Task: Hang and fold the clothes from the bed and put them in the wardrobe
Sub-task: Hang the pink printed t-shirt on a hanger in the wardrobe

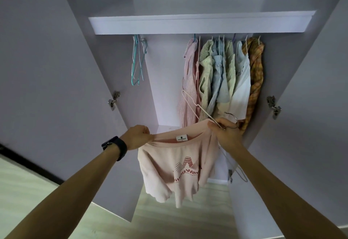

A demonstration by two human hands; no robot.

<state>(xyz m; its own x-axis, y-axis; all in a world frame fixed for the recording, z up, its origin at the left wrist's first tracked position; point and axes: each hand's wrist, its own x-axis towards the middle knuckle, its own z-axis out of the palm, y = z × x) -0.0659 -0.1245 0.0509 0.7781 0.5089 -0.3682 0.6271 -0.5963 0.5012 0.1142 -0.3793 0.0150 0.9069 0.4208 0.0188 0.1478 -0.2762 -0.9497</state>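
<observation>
A person stands facing an open wardrobe (165,80), seen from above along both outstretched bare arms. The left hand (138,137) is closed around the left side of the neckline of a pale pink T-shirt (175,171), pinching the fabric. The right hand (226,131) grips the right side of the neckline together with a pale wire hanger (190,100), whose thin frame sticks out above and below the fist. The T-shirt hangs in the air between the hands, just in front of the wardrobe opening. Its red printed front faces the camera, and a white label shows inside the collar. A dark wristwatch (116,147) sits on the left wrist.

Inside the wardrobe, under a wide shelf (201,24), a row of hung clothes (226,77) fills the right side: a pink striped shirt, pale green and blue pieces, a white one, and an orange check shirt at the far right. A few empty teal hangers (137,63) hang at the left end. Both wardrobe doors stand open, over a pale wooden floor (184,220).
</observation>
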